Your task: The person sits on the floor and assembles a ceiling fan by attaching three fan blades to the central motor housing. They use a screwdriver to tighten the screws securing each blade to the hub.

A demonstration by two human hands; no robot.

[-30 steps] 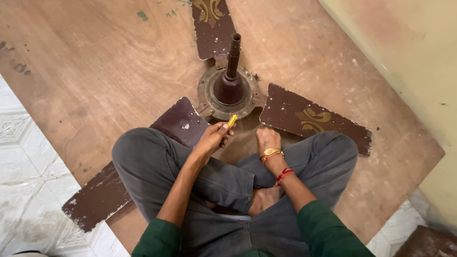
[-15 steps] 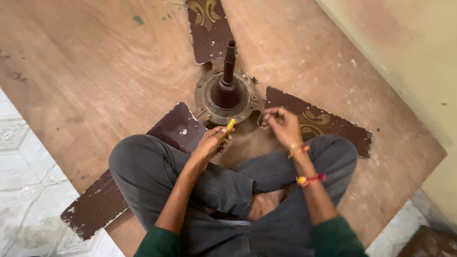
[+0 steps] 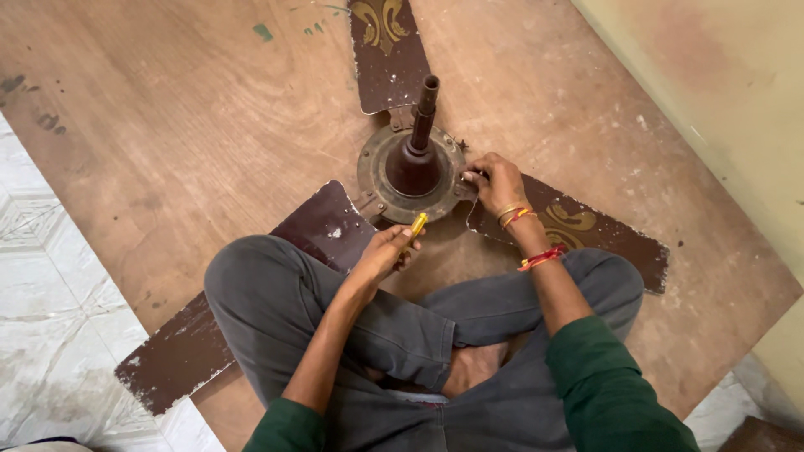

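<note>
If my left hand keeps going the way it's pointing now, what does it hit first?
Most likely the round metal rim of the fan hub, just ahead of your left hand and the yellow tool in it; depth is hard to judge.

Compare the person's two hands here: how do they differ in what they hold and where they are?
The left hand grips a small yellow-handled tool above the knee; the right hand holds no tool and rests its fingertips at the fan hub's rim. The right wrist wears bangles and red thread; the left is bare. Both have green sleeves.
</note>
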